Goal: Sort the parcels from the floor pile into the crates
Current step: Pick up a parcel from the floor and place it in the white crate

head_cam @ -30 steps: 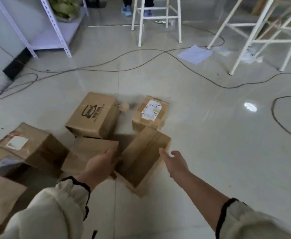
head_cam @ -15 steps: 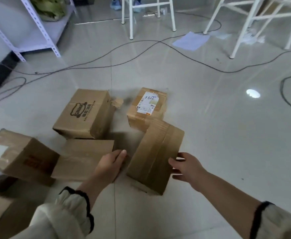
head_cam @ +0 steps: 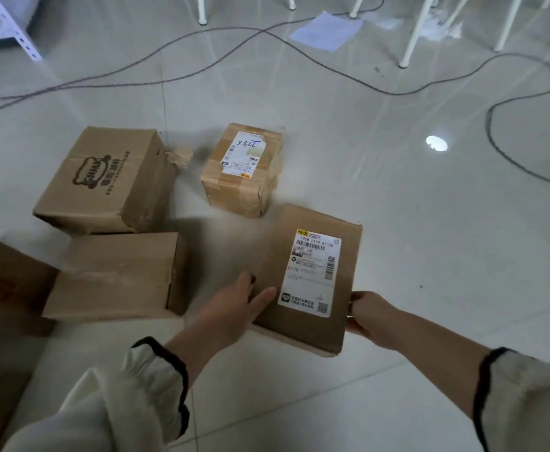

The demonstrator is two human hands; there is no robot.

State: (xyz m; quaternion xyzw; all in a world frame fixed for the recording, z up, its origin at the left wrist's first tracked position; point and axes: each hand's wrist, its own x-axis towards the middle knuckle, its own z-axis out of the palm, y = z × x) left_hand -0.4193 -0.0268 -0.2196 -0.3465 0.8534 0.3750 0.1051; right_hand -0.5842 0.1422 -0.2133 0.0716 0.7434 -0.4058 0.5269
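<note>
Cardboard: the labelled parcel (head_cam: 309,321) sits between our two hands, label up. Its long axis runs away from us, far end skewed slightly right. Our left hand (head_cam: 234,308) is at its left long edge, near end, with the fingers (head_cam: 263,295) fairly straight and laid on the top face, pressing rather than curling. Our right hand (head_cam: 369,311) is on the opposite long edge, thumb at the top rim, the other digits wrapped out of sight round the side. So we're squeezing across the short axis, neither hand nearer. We can't tell if it's clear of the floor (head_cam: 430,256). The plain box (head_cam: 117,275), logo box (head_cam: 104,177) and small taped box (head_cam: 242,168) lie left and beyond, not touching it. No crate in view. Our guess is the far end overhangs the grip and will dip on the lift.
</note>
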